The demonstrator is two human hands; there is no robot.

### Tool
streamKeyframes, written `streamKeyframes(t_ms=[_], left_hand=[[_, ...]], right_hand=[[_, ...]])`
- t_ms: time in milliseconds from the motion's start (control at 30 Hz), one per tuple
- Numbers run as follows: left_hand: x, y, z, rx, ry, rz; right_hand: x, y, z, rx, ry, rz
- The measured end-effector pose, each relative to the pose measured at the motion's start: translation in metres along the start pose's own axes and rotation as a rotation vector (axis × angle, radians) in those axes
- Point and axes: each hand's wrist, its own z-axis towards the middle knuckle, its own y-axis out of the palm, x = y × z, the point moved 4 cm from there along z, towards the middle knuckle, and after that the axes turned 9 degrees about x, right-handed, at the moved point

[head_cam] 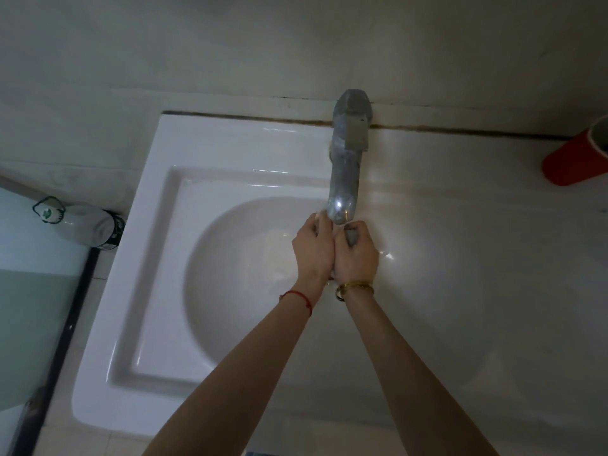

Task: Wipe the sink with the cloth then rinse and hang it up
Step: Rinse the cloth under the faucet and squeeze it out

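Note:
A white square sink (154,225) with a round bowl fills the middle of the view. A metal faucet (345,166) reaches out from the back wall over the bowl. My left hand (314,248) and my right hand (357,255) are pressed together just under the spout, both closed around a small grey cloth (351,235). Only a wad of the cloth shows at the top of my right fist; the rest is hidden between my palms. I cannot tell whether water is running.
A red cup (577,156) stands on the counter at the far right. A clear plastic bottle (82,225) lies on a ledge left of the sink. A glass panel with a dark frame (69,311) runs along the left edge.

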Motion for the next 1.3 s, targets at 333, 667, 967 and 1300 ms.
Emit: streamKeyframes(t_ms=[333, 667, 967, 1300], left_hand=[[0.009, -0.005, 0.007, -0.07, 0.054, 0.04], [-0.017, -0.006, -0.001, -0.053, -0.341, -0.013], [0.012, 0.001, -0.002, -0.074, 0.101, 0.071], [0.012, 0.003, 0.007, -0.117, 0.125, 0.057]], right_hand=[[-0.016, 0.001, 0.006, -0.043, -0.257, -0.146], [0.003, -0.002, -0.002, -0.038, 0.065, 0.342], [0.005, -0.003, -0.002, -0.084, 0.22, 0.327], [-0.009, -0.005, 0.007, 0.08, -0.027, -0.037]])
